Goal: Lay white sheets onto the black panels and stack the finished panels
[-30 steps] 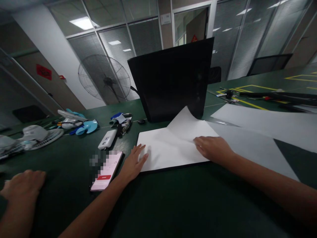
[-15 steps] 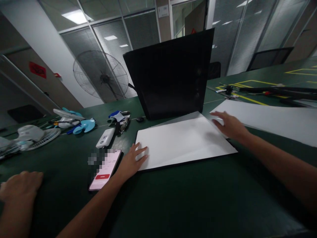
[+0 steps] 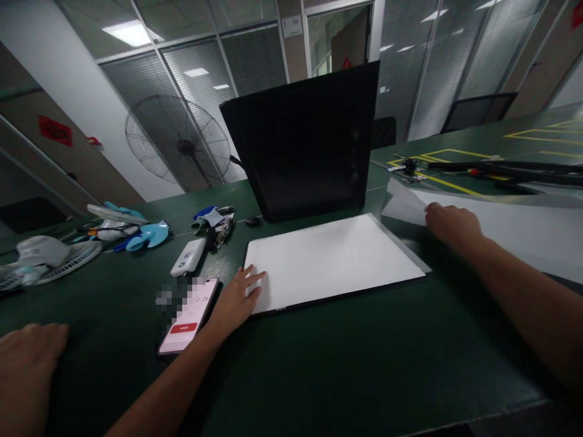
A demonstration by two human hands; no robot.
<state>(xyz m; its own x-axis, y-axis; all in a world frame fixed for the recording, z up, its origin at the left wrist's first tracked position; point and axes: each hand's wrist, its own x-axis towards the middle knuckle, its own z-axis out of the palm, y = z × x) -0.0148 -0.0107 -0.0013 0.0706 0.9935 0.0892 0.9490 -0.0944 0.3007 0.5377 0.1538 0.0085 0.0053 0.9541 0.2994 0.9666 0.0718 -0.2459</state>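
On the green table lies a white paper sheet [image 3: 328, 261] over a flat black-edged base, with a thin translucent strip showing along its right side. My left hand [image 3: 239, 294] rests on the sheet's left edge, fingers spread. To the right, my right hand [image 3: 455, 227] pinches the edge of another white sheet [image 3: 514, 218], whose far left corner [image 3: 401, 197] is lifted and curled. A large black panel [image 3: 300, 142] stands upright and slightly tilted behind the flat sheet.
Left of my left hand lie a phone [image 3: 191, 315], a white power bank [image 3: 189, 257] and keys [image 3: 223, 229]. Another person's hand [image 3: 34, 349] rests at the far left. White and blue fan parts [image 3: 148, 235] sit beyond; black rods [image 3: 492, 170] lie at the back right.
My right hand has moved right, off the flat sheet's right side, and closed on the edge of the other sheet, whose corner has risen. My left hand stays on the flat sheet.
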